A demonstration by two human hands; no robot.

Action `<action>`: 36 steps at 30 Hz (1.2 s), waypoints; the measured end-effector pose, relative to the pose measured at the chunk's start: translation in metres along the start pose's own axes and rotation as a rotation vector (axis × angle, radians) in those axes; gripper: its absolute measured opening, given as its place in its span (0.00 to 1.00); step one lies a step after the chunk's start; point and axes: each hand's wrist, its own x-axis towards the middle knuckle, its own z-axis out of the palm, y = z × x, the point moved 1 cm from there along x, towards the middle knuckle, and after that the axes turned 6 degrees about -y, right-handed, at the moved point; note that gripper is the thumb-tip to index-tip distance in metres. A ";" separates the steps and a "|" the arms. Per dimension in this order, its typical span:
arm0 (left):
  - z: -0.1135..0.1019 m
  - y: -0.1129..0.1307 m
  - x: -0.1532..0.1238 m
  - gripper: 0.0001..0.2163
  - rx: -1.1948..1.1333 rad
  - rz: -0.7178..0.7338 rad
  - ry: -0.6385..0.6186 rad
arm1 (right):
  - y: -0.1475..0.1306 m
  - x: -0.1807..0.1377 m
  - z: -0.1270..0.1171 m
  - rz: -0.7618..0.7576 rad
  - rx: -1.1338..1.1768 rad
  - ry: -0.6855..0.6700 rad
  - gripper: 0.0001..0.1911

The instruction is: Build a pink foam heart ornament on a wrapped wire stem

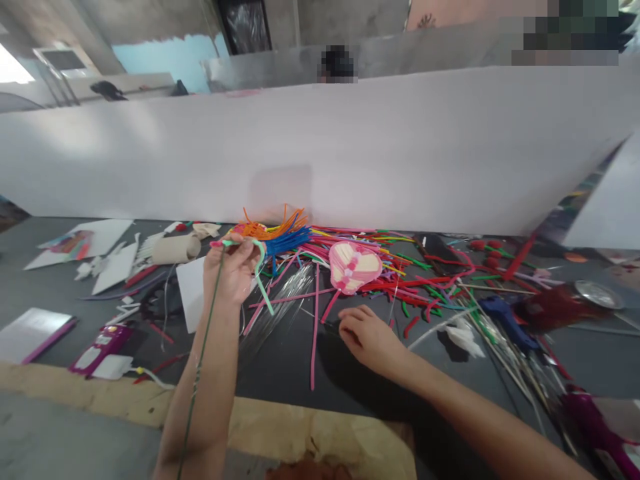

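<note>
a bent mint-green flexible stem [260, 267] with a pink tip [216, 244] is pinched upright in the left grip [230, 270], its free end curving downward, while a thin dark green wire [203, 360] runs straight down from the same grip.

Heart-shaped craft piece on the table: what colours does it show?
The heart-shaped craft piece is pink with cream panels, clearest in the head view.

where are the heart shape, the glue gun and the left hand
heart shape [355, 268], head view, on its pink and cream face
glue gun [506, 323], head view, on its blue body
left hand [230, 272], head view, on the middle of the hand
</note>
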 end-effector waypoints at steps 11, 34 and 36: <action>-0.050 0.001 -0.044 0.12 0.036 -0.123 0.043 | -0.017 0.052 0.017 -0.101 -0.212 -0.140 0.09; 0.088 -0.125 -0.052 0.08 0.147 -0.381 -0.218 | 0.038 0.012 -0.067 -0.132 0.055 0.566 0.09; 0.094 -0.133 -0.053 0.06 0.197 -0.394 -0.242 | 0.044 0.013 -0.065 -0.087 -0.024 0.499 0.09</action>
